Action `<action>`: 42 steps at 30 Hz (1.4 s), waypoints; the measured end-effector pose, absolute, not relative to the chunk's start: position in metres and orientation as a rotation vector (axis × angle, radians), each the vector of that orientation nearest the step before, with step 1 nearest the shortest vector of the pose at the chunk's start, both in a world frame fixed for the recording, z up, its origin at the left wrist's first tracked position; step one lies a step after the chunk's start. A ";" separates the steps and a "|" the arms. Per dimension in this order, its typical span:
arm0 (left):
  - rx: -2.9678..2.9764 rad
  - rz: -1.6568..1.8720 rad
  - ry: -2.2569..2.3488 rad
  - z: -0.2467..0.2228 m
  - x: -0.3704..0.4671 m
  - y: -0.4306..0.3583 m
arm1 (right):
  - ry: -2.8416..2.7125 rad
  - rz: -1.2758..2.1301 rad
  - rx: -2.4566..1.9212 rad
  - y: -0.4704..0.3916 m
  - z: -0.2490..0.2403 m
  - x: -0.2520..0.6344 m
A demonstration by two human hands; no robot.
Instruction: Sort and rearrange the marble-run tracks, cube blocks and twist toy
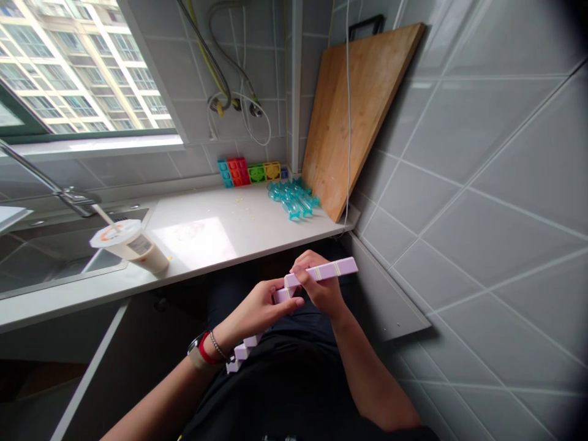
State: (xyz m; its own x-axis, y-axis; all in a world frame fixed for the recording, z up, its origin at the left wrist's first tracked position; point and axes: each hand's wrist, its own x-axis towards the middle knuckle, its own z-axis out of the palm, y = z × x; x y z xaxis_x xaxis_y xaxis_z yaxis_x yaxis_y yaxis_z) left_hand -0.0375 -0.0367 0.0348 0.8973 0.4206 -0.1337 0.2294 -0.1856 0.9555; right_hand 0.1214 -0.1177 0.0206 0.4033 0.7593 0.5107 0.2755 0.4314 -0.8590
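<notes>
A lilac twisty snake puzzle (337,268) with pale yellow seams spans both of my hands, just in front of the counter's edge. My right hand (323,294) wraps round its straight part, which points out to the right. Closed on the bent section beside it is my left hand (261,309), thumb stretched along the blocks. Behind the left wrist, a zigzag tail of the same puzzle hangs against the dark clothing. The left wrist and the fingers' undersides hide the stretch between.
On the white counter (206,239) stand a lidded drink cup (133,245) with a straw, colourful moulds (237,171) and turquoise candy-shaped plastic pieces (294,197). A wooden board (358,110) leans in the corner. The sink (41,257) is at left, below an open cabinet.
</notes>
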 end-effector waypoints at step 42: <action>1.286 -0.081 0.153 0.033 -0.038 -0.042 | -0.832 0.415 -0.871 -0.122 0.010 0.120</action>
State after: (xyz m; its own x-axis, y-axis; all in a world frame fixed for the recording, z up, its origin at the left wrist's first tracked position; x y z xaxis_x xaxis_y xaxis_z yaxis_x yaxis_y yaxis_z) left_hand -0.0375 -0.0424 0.0331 0.9870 0.0254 -0.1584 0.1451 0.2798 0.9490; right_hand 0.1199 -0.1218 0.0102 0.6233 0.6271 0.4672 0.0045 0.5946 -0.8040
